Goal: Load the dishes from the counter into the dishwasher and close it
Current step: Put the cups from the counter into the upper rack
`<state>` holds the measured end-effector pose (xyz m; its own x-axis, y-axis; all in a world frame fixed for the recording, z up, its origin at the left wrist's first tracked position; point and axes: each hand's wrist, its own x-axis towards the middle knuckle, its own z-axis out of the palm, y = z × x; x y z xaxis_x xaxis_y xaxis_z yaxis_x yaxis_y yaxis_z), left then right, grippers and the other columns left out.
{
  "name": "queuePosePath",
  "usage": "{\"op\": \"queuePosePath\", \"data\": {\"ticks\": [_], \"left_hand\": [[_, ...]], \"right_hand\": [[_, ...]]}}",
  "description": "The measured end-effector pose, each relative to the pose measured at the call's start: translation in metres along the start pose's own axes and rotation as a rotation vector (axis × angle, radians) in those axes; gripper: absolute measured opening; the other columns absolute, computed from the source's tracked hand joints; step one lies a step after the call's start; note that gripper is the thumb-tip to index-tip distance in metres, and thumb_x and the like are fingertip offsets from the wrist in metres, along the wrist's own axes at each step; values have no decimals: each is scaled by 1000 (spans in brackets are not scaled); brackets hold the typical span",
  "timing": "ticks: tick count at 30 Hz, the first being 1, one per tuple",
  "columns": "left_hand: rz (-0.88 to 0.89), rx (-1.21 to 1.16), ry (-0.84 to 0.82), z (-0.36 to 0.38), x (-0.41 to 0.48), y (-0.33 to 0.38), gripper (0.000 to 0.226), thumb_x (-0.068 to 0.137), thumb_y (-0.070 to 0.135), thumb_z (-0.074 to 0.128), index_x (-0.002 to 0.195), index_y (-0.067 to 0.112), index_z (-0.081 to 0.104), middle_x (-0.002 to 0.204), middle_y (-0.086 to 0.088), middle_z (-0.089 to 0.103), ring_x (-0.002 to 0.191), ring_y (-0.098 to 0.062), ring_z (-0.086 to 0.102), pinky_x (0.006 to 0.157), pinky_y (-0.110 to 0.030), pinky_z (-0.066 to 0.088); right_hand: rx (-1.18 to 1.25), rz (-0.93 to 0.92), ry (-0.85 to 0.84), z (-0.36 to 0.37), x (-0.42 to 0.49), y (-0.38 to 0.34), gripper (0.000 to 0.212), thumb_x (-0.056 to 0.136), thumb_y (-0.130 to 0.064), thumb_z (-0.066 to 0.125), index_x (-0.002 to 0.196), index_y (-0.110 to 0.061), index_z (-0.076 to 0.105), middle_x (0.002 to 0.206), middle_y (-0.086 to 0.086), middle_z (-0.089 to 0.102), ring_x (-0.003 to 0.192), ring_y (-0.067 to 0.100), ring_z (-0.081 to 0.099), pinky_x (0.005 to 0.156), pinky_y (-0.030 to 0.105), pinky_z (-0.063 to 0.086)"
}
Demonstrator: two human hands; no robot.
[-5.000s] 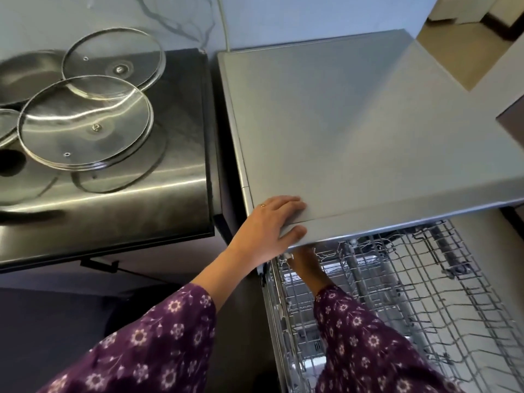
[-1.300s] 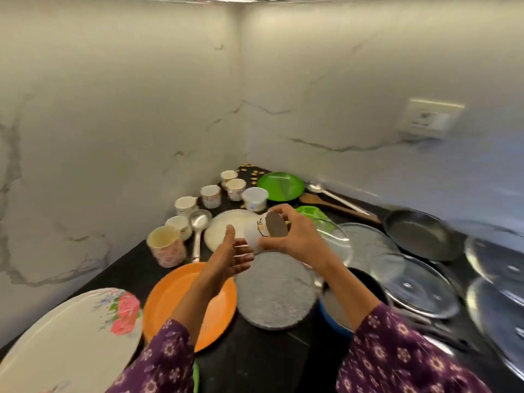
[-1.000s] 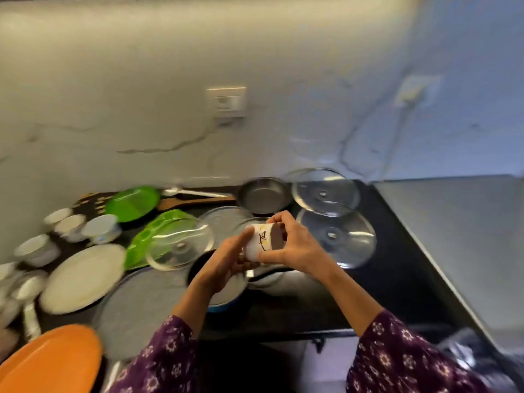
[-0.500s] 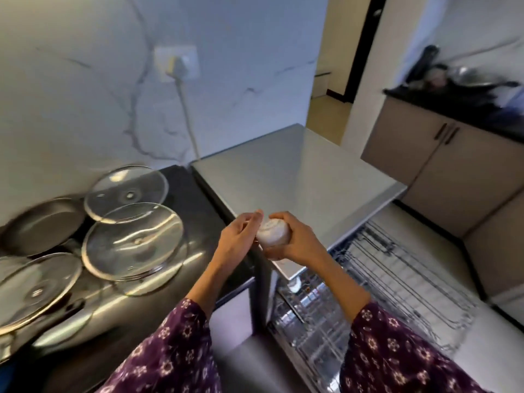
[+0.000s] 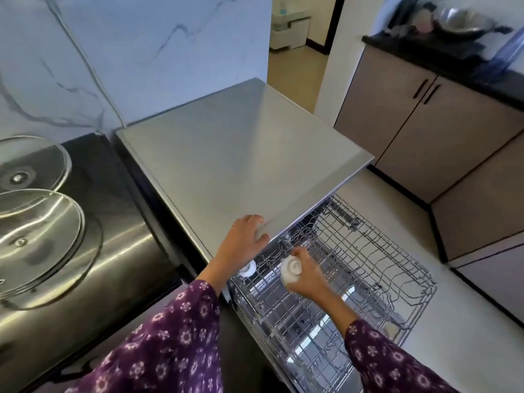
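My right hand (image 5: 307,275) grips a small white cup (image 5: 292,270), turned upside down, over the near left corner of the dishwasher's pulled-out upper wire rack (image 5: 368,259). Another white cup (image 5: 247,270) sits upside down in that rack at its left edge. My left hand (image 5: 243,239) rests flat on the front edge of the dishwasher's grey top (image 5: 241,154), fingers spread. A lower rack (image 5: 297,336) shows beneath the upper one.
Two glass lids (image 5: 37,236) lie on the black counter (image 5: 113,222) to the left. Brown cabinets (image 5: 425,131) stand on the right with a dark counter holding a steel bowl (image 5: 459,19). Pale floor runs between the rack and those cabinets.
I turned from the counter to the dishwasher with the cup. My left hand left the cup and came to the dishwasher top; my right hand lowered the cup over the rack.
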<state>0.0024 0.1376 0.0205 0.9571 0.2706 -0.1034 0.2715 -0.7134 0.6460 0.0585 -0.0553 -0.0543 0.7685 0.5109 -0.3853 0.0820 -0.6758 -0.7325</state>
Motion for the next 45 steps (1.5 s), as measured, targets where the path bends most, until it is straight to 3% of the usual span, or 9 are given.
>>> {"op": "queuePosePath", "data": {"ticks": [3, 7, 12, 21, 24, 31, 35, 38, 45], "left_hand": [[48, 64, 48, 11, 9, -13, 32, 90, 30, 56, 119, 15, 56, 115, 3, 58, 107, -15, 50, 88, -22, 35], [129, 136, 131, 20, 14, -33, 35, 88, 33, 58, 119, 18, 57, 120, 3, 58, 108, -16, 49, 95, -29, 37], [184, 106, 189, 28, 13, -45, 39, 89, 39, 55, 121, 17, 58, 122, 4, 59, 112, -17, 51, 99, -36, 39], [226, 76, 250, 33, 13, -52, 33, 90, 36, 56, 116, 16, 62, 120, 3, 62, 113, -16, 52, 98, -33, 41], [229, 67, 267, 33, 12, -50, 32, 88, 33, 58, 115, 16, 63, 119, 3, 62, 112, -16, 53, 97, -33, 41], [218, 62, 277, 33, 13, -51, 26, 89, 28, 58, 112, 17, 63, 117, 4, 63, 111, -16, 53, 97, -32, 40], [202, 39, 291, 25, 3, -46, 24, 90, 21, 57, 111, 14, 63, 115, 3, 65, 107, -16, 54, 96, -30, 41], [130, -1, 348, 12, -14, -47, 30, 90, 17, 55, 118, 11, 61, 119, -1, 63, 111, -18, 53, 100, -28, 38], [-17, -55, 597, -76, -107, -85, 31, 86, 17, 60, 117, 13, 59, 113, -1, 62, 111, -19, 50, 98, -24, 37]], "right_hand": [[-139, -12, -108, 27, 23, 25, 85, 61, -12, 79, 132, -32, 35, 126, -3, 47, 115, 21, 48, 82, 25, 51], [-235, -64, -269, 63, 54, 46, 84, 69, 1, 71, 137, -31, 34, 144, 4, 28, 127, 26, 38, 81, 21, 47], [-314, -182, -322, 103, 80, 65, 87, 67, 2, 75, 137, -29, 34, 145, 7, 25, 134, 27, 30, 106, 36, 39], [-357, -218, -289, 146, 93, 95, 107, 70, -1, 75, 145, -45, 12, 156, -5, 15, 142, 32, 15, 111, 55, 26], [-425, -172, -238, 153, 98, 96, 105, 68, -7, 78, 145, -33, 11, 153, 1, 20, 141, 30, 19, 115, 41, 18], [-480, -70, -242, 148, 96, 85, 111, 65, -5, 81, 147, -23, 9, 151, 11, 20, 139, 32, 21, 109, 48, 33], [-510, -10, -223, 120, 74, 48, 80, 83, -2, 58, 148, -17, 14, 151, 13, 18, 138, 31, 22, 106, 44, 36], [-560, -2, -182, 99, 42, 7, 53, 92, -18, 50, 141, -12, 31, 139, 14, 38, 125, 30, 43, 97, 36, 41], [-635, -447, -458, 150, -59, -121, 35, 82, -26, 45, 107, -8, 61, 112, 12, 59, 108, 30, 55, 89, 34, 43]]}}
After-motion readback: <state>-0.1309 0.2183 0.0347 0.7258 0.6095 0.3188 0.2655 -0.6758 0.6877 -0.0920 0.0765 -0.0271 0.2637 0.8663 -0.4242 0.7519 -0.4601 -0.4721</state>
